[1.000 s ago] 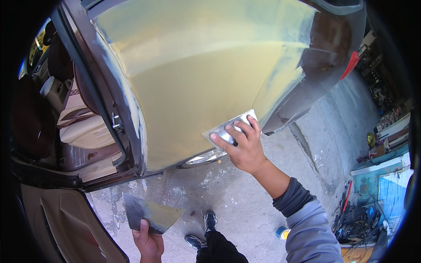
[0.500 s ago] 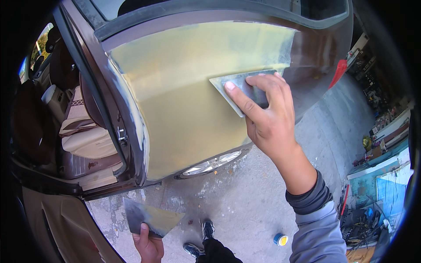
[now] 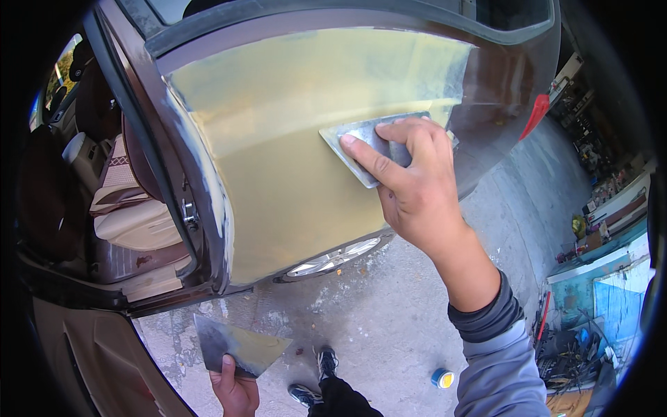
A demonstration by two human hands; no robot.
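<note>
My right hand grips a flat metal filler spreader, thumb on its near side and fingers along the far edge. The spreader lies against the right part of a car's rear side panel, which is coated with smooth yellowish-tan body filler. Its fingers hide part of the plate. Low on the left, my left hand holds a second flat spreader by its lower edge, thumb on top. Yellowish filler covers that plate's right side; the rest is dark grey.
An open car door stands at lower left, beside the doorway with a beige seat. Below the panel is a wheel. A small can sits on the concrete floor. Clutter lines the right side.
My right hand and its spreader have shifted slightly left along the panel. The left hand with its spreader has stayed almost in place.
</note>
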